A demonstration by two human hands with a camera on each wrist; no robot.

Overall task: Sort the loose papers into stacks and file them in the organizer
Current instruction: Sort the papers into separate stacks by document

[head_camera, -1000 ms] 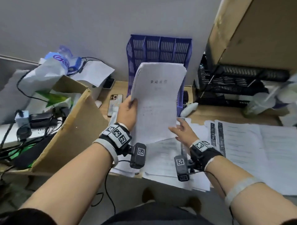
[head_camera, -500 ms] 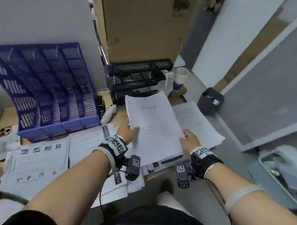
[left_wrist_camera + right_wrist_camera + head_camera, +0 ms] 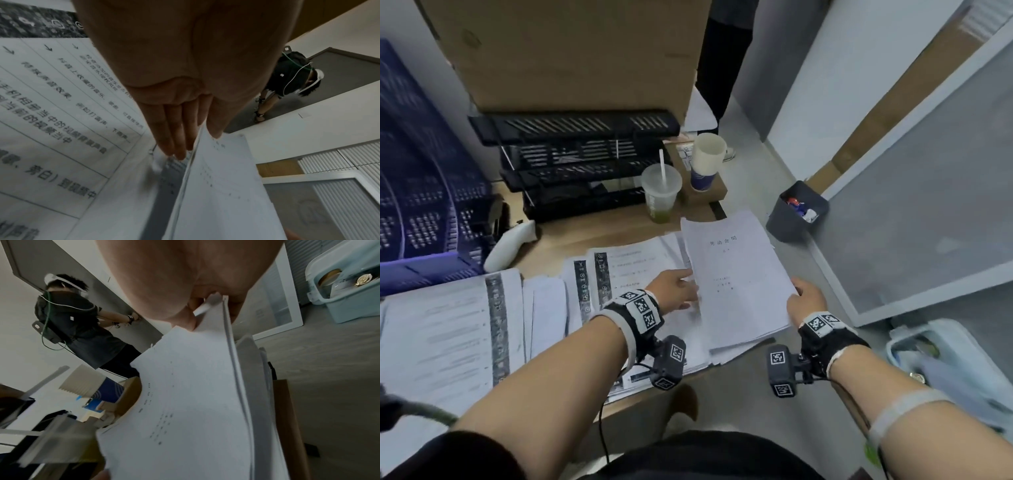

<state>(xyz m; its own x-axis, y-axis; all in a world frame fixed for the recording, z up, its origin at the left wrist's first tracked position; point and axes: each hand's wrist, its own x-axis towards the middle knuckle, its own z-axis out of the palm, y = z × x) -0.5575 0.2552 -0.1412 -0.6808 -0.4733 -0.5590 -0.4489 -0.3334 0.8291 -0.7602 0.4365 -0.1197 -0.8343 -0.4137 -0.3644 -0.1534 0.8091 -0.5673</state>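
Both hands (image 3: 806, 301) hold papers (image 3: 736, 281) seemingly headed 劳动合同

White paper stack (image 3: 736, 277) on spread papers (image 3: 448, 329), blue organizer (image 3: 424, 192) left

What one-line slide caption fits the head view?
Both hands, left hand and right hand, hold a titled paper sheaf over spread papers beside the black tray organizer.
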